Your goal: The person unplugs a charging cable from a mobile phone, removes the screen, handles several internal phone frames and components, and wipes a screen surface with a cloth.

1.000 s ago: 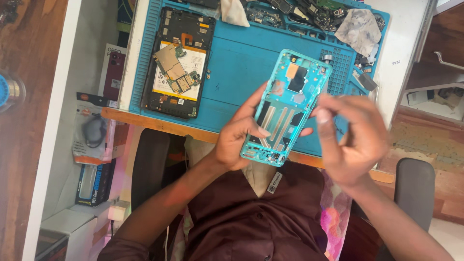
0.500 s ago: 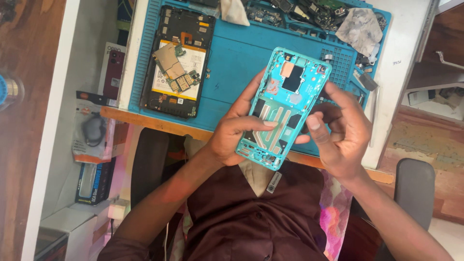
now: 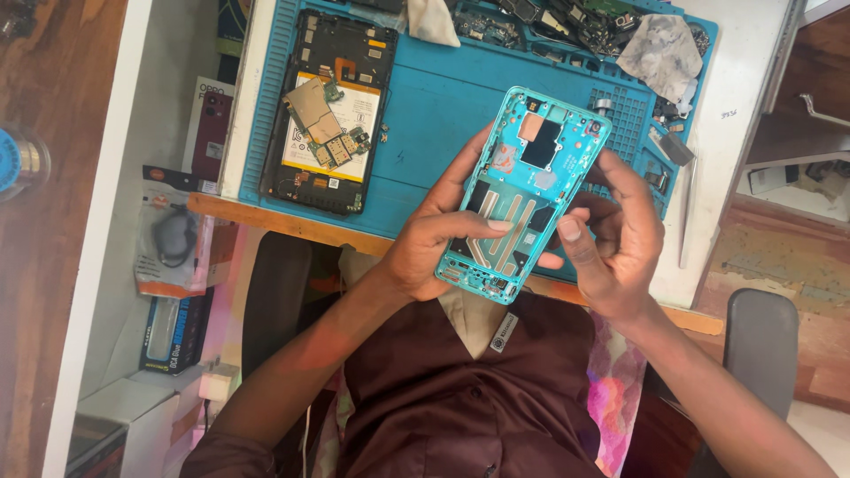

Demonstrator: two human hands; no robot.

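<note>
I hold a teal phone frame [image 3: 524, 190], its inner side up, over the near edge of a blue work mat [image 3: 443, 106]. My left hand [image 3: 438, 235] grips its left side, thumb lying across the lower middle. My right hand [image 3: 615, 235] holds the right edge, thumb on the frame's rim. An opened black phone [image 3: 328, 111] with its battery and a loose circuit board showing lies on the mat to the left.
Small phone parts and a crumpled cloth [image 3: 660, 49] fill the mat's far trays. Metal tweezers [image 3: 686, 208] lie on the white table at right. Boxes and a packaged cable [image 3: 173, 235] sit on shelves at left. A grey chair [image 3: 761, 350] stands at the right.
My right hand moved from above the frame's lower part to its right edge. The frame shifted slightly up and right; my left thumb now lies across it.
</note>
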